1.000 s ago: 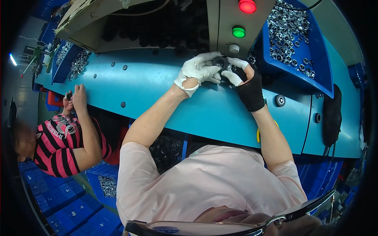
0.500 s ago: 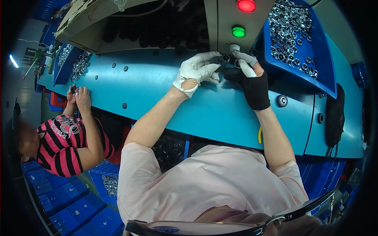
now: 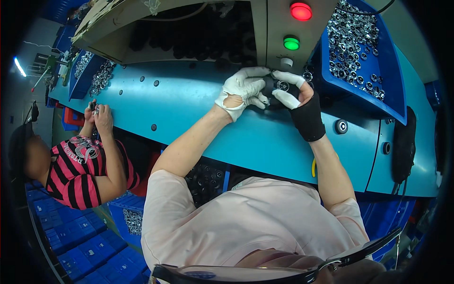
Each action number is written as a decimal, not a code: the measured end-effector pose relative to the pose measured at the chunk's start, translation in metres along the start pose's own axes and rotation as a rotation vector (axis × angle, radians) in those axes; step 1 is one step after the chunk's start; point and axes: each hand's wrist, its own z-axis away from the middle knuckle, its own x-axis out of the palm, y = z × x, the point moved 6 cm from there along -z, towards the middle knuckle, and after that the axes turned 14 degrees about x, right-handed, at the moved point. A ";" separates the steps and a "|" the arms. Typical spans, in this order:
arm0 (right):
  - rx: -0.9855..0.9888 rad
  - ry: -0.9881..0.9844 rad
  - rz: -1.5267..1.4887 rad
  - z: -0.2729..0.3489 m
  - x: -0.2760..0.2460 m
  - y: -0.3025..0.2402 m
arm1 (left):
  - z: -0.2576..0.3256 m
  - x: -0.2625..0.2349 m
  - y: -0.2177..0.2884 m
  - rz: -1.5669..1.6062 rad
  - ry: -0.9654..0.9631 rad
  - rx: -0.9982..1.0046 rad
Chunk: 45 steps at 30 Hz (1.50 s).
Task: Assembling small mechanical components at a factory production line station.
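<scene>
My left hand (image 3: 242,92), in a white glove with a hole at its back, is closed on a black tyre-like ring (image 3: 269,87). My right hand (image 3: 302,102) wears a black glove with white coverings on the fingers. Its thumb and fingers pinch a shiny chrome hub (image 3: 283,85) against the ring. The two parts meet between my hands, above the blue-green worktop (image 3: 213,132); whether the hub sits inside the ring is partly hidden by fingers.
A blue bin (image 3: 392,87) of chrome hubs stands at right. Red (image 3: 301,11) and green (image 3: 292,43) lights sit on the machine ahead. A wheel (image 3: 341,126), a black ring (image 3: 387,148) and a black pouch-like thing (image 3: 403,146) lie at right. A co-worker (image 3: 85,165) works at left.
My hands have come together, bringing the chrome hub up against the black ring. The view has shifted slightly, and the right hand sits a little lower.
</scene>
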 end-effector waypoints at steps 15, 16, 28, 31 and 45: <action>-0.401 0.340 0.545 0.012 -0.002 -0.020 | -0.001 0.002 -0.006 0.297 -0.037 -0.041; -0.402 0.340 0.544 0.012 -0.001 -0.020 | -0.001 0.001 -0.005 0.292 -0.040 -0.032; -0.426 0.329 0.600 0.010 0.002 -0.019 | -0.003 -0.003 -0.006 0.263 -0.040 -0.043; -0.419 0.334 0.606 0.009 0.001 -0.017 | -0.003 -0.002 -0.005 0.268 -0.045 -0.028; -0.393 0.324 0.559 0.013 0.004 -0.028 | -0.004 -0.002 -0.006 0.260 0.009 -0.036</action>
